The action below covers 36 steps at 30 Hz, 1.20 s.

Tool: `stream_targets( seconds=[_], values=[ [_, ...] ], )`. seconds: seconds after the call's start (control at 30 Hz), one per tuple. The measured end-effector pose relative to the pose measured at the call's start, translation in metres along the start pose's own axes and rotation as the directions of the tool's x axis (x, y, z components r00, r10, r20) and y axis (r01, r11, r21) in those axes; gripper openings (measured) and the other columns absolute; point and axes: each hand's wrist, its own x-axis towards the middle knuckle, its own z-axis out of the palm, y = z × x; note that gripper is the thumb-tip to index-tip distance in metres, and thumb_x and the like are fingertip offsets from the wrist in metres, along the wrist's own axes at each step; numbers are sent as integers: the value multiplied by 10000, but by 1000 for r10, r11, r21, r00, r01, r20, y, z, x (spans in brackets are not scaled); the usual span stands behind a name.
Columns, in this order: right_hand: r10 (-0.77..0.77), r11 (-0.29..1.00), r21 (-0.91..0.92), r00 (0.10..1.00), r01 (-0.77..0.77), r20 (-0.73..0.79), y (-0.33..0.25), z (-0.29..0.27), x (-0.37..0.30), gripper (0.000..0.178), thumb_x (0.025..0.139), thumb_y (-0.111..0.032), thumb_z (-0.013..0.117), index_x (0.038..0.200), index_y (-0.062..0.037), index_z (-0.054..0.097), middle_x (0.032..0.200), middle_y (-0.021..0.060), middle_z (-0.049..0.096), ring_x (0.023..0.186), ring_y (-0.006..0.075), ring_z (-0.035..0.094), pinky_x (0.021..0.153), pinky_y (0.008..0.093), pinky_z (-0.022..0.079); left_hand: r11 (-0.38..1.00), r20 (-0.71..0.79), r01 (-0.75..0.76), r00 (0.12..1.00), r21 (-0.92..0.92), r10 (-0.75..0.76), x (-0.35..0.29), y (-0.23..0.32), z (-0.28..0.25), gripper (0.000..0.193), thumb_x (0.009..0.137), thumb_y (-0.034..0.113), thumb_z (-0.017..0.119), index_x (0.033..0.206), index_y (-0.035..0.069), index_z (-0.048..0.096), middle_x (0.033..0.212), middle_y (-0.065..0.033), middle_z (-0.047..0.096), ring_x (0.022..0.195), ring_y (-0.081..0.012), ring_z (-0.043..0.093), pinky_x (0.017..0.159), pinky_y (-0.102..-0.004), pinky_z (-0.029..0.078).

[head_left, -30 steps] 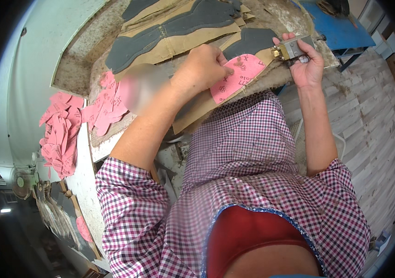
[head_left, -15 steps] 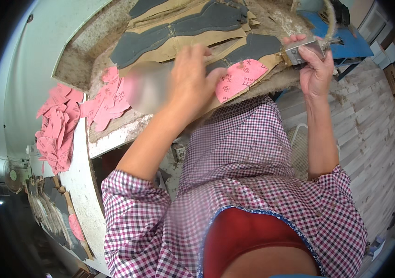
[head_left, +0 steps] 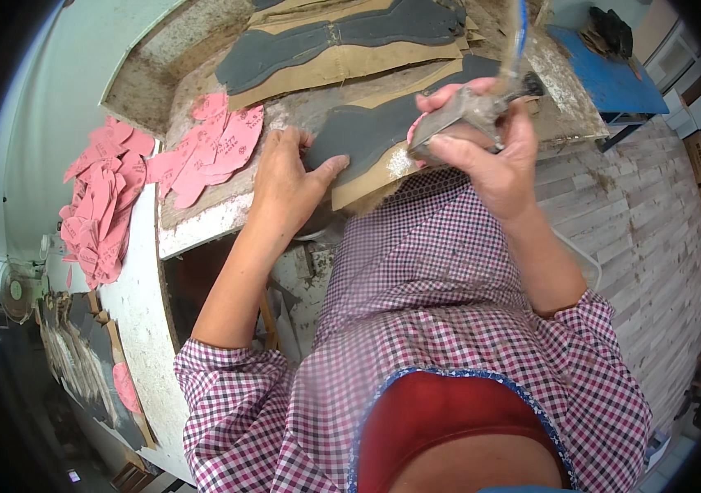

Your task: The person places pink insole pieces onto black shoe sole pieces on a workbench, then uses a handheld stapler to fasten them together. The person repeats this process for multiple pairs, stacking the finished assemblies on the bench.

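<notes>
My left hand (head_left: 289, 172) is at the left end of a dark grey piece with tan backing (head_left: 367, 135), its thumb on the grey face and its fingers curled at the tip. In my right hand (head_left: 490, 156) is a boxy metal hand tool (head_left: 457, 123) with a hose (head_left: 519, 37), held low over the right part of that piece. A sliver of pink sheet (head_left: 413, 127) shows beside the tool; the rest is hidden by tool and hand. The tool's working end is blurred.
More grey-and-tan pieces (head_left: 342, 49) lie stacked toward the back of the dusty worktable. Printed pink cut-outs (head_left: 211, 156) lie at left, with a larger pink pile (head_left: 104, 205) beyond. A raised board (head_left: 145, 74) borders the table's left side. At right stands a blue table (head_left: 605, 74).
My right hand has brought the tool leftward and down over the near piece. My left hand has moved left, off the pink cut-out, to the grey piece's end. The view has shifted slightly.
</notes>
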Motion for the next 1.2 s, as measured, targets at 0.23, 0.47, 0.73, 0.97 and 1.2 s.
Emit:
stream_targets(
  seconds=[0.23,0.47,0.73,0.97,1.2],
  values=[
    [-27,982,-189,994,7,-104,-4,-36,16,420,790,5,730,1117,-76,481,1087,133,659,949,208,674,810,327,585,754,59,137,990,-642,-129,3,6,9,341,842,116,746,1056,-29,523,1026,-159,641,833,-191,647,681,-291,523],
    [-72,965,-264,958,-4,-278,-5,-107,35,425,793,26,735,1131,-27,481,1059,113,672,1007,215,666,895,345,539,298,401,439,898,-848,-181,8,4,9,494,875,93,699,1317,-16,506,1119,-109,646,896,-168,671,753,-277,555],
    [-136,979,-183,961,93,-241,-10,-79,58,387,799,10,744,1106,-24,510,1071,106,677,1041,216,673,878,335,552,384,352,392,920,-836,-173,5,3,18,432,883,-3,661,1294,-29,529,1100,-98,663,942,-155,658,818,-279,550],
    [-151,905,-422,966,49,-211,22,-71,86,414,780,-51,784,1111,-13,538,1014,76,664,889,134,644,786,287,546,514,189,236,972,-824,-142,1,8,26,387,873,-8,668,1247,-36,574,1098,-82,664,932,-116,626,839,-250,521],
    [-13,968,-249,978,-41,-210,18,-36,67,406,783,-2,753,1119,-18,526,1059,94,661,979,172,659,842,311,543,569,146,189,982,-800,-122,-2,7,28,352,877,1,661,1223,-21,596,1080,-70,671,939,-112,620,846,-247,511]
  ],
)
